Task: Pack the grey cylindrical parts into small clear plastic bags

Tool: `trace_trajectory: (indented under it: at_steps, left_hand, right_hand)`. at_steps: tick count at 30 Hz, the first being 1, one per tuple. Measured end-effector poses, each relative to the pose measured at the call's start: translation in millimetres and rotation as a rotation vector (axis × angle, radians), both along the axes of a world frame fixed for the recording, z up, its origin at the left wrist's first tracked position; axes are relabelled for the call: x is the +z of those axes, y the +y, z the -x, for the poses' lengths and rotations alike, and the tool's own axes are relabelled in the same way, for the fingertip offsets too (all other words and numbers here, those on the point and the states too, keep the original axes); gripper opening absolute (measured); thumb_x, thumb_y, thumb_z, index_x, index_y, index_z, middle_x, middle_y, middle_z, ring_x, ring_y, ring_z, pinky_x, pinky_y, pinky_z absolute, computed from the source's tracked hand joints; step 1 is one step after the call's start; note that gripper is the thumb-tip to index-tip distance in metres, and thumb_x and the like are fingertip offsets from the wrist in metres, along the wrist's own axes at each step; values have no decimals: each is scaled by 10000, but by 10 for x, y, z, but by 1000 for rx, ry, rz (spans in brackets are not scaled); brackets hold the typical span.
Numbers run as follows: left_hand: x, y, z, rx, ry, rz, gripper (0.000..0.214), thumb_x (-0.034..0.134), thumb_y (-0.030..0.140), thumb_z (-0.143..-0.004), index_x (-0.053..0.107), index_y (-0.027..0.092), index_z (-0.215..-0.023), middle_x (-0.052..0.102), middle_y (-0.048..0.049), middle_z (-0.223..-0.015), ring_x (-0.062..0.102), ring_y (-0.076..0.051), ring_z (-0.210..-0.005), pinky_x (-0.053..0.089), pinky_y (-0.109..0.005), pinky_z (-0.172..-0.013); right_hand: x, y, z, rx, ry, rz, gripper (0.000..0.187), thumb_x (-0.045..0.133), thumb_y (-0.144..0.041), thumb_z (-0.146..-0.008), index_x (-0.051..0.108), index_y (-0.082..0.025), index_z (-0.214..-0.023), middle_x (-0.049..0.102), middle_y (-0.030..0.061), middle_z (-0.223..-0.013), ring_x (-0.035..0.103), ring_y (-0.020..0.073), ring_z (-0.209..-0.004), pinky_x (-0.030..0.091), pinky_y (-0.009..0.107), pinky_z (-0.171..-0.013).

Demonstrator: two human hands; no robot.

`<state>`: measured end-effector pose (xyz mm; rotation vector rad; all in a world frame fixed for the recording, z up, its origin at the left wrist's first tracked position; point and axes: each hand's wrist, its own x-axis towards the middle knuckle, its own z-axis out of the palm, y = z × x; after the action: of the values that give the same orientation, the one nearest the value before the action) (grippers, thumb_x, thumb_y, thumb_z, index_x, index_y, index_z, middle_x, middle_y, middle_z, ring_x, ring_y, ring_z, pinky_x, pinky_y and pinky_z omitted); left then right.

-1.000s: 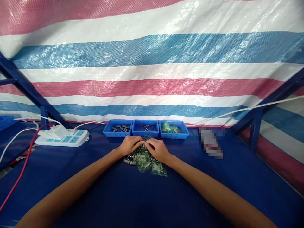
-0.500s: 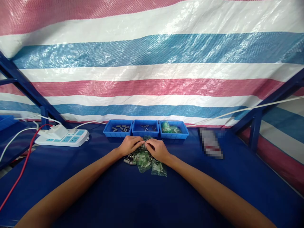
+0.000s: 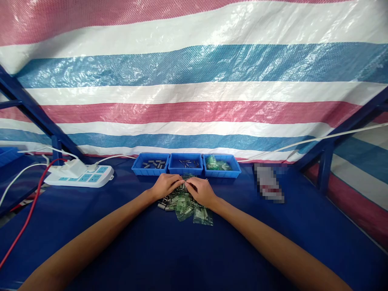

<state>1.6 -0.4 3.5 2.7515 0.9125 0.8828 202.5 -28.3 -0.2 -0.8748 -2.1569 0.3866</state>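
Note:
My left hand [image 3: 166,186] and my right hand [image 3: 201,190] meet over a mixed pile of small parts, fingertips close together in a pinch. Whatever sits between the fingertips is too small to make out. Beneath and in front of the hands lie greenish clear plastic bags [image 3: 184,205] with metal pieces showing through. Another clear bag [image 3: 202,215] lies at the pile's near right. Loose grey metal cylinders [image 3: 161,206] rest at its left edge. Part of the pile is hidden under my hands.
Behind the hands stand three blue bins: the left bin [image 3: 149,172] with grey cylinders, the middle bin [image 3: 185,171] with thin metal pins, the right bin [image 3: 222,174] with green bags. A white power strip [image 3: 97,178] lies left; a blurred packet [image 3: 269,184] lies right.

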Motion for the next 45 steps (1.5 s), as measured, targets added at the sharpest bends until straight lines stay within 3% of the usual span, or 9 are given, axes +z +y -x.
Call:
trace_trajectory:
  at_steps: [45]
  left_hand:
    - [-25,12,15,-13,-25,-28,268,419,307,-950,583,145,-814,572,2,-643,517,-91,-557,325,-201,-546]
  right_hand:
    - [-13,2,-1,-2,5,9,250,394,-254,-935,571,-171,-777,586,36,-693,524,142,-625,373,243,-601]
